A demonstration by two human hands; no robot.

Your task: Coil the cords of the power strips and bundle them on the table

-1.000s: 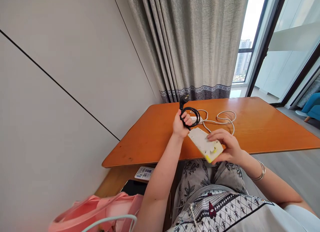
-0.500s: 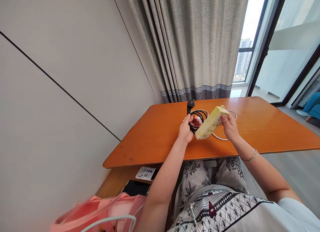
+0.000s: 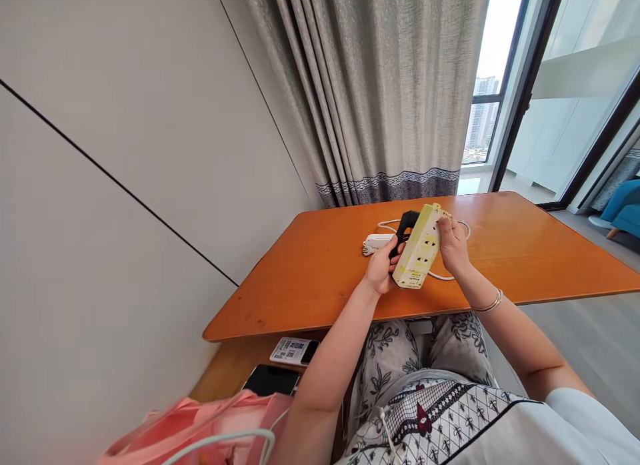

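Observation:
Above the front part of the orange-brown table [image 3: 300, 278], both hands hold a yellowed power strip [image 3: 419, 251] tilted, its socket face towards me. My left hand [image 3: 383, 268] is closed round the strip's black cord [image 3: 401, 237], bunched against the strip's left side; part of the cord is hidden behind it. My right hand [image 3: 454, 243] grips the strip's upper right edge, thumb on the socket face. Behind my left hand a white plug-ended device [image 3: 377, 243], partly covered, lies on the table with a white cable [image 3: 441, 276] running behind the strip.
Below the table's left front edge, a dark phone [image 3: 273, 379] and a white labelled box [image 3: 295, 351] lie on a lower wooden surface. A pink bag [image 3: 200, 425] stands at the near left. A wall borders the left, and a grey curtain [image 3: 385, 85] hangs behind.
The strip has turned more upright and its socket face shows more. The black plug and loose coils, which stuck up before, are now gathered close against the strip's back. The white device is less covered.

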